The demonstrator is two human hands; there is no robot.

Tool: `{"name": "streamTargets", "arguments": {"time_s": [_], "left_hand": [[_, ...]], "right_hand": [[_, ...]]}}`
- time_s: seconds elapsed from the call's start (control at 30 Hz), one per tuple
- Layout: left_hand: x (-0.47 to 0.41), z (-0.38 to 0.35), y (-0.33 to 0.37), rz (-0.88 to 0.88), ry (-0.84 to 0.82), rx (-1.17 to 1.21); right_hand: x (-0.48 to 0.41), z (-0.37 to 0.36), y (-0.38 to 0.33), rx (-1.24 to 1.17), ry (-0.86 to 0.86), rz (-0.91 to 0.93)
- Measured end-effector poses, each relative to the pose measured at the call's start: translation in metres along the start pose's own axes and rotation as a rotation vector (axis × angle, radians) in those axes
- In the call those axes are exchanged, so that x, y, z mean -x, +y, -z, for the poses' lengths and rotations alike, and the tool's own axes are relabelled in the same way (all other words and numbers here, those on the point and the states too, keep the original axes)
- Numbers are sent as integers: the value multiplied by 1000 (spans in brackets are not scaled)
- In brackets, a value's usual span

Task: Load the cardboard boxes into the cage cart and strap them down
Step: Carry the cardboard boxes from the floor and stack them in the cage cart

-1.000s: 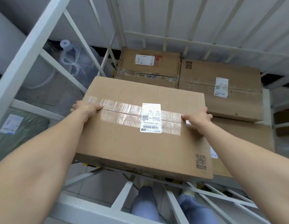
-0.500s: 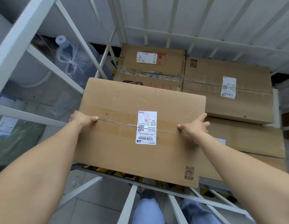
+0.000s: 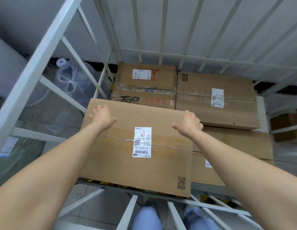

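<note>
Cage cart (image 3: 177,54): white bars all round, cardboard boxes lying inside.
Front box (image 3: 124,165): big, wide and flat, at the near left of the cart, touching the back left box (image 3: 144,87) and overlapping the low right box (image 3: 235,146).
Back right box (image 3: 194,97): at the back, tight beside the back left one.
How to handle: probably stiff card with hard edges, too wide for one hand, maybe a bit heavy. Shiny tape across the top looks slippery.
Where to hold: best at the two short sides or the far corners, one hand each, off the tape.
Left grip (image 3: 102,118): fingers spread wide and flat on the top near the far left corner, pressing, wrapped round nothing.
Right grip (image 3: 189,125): at the far right edge, thumb sticking out. Cannot tell if the bent fingers hook the edge or just rest.
White label (image 3: 142,141): stuck on the middle of the top.
Change, box: tipped up half a second ago, now lying flatter and lower in the cart.
Change, grips: then at the middle of the short sides by the tape line, now up near the far corners.
</note>
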State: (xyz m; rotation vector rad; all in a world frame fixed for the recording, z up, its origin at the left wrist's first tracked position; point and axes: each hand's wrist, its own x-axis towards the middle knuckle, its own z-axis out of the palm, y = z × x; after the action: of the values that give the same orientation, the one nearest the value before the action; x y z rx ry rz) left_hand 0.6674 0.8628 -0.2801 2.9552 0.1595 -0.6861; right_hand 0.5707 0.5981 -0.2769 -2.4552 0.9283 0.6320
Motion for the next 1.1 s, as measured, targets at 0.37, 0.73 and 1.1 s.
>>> {"name": "streamTargets", "arguments": {"time_s": [0.37,0.73,1.1], "left_hand": [[147,205,187,-878,613,-190],[311,318,316,-1166,1103,-192],[412,287,418,-1439,1080,-124]], "right_hand": [[120,243,-25,344,570,452],[239,422,87,449,927,423],[285,461,231,390,1006,188]]}}
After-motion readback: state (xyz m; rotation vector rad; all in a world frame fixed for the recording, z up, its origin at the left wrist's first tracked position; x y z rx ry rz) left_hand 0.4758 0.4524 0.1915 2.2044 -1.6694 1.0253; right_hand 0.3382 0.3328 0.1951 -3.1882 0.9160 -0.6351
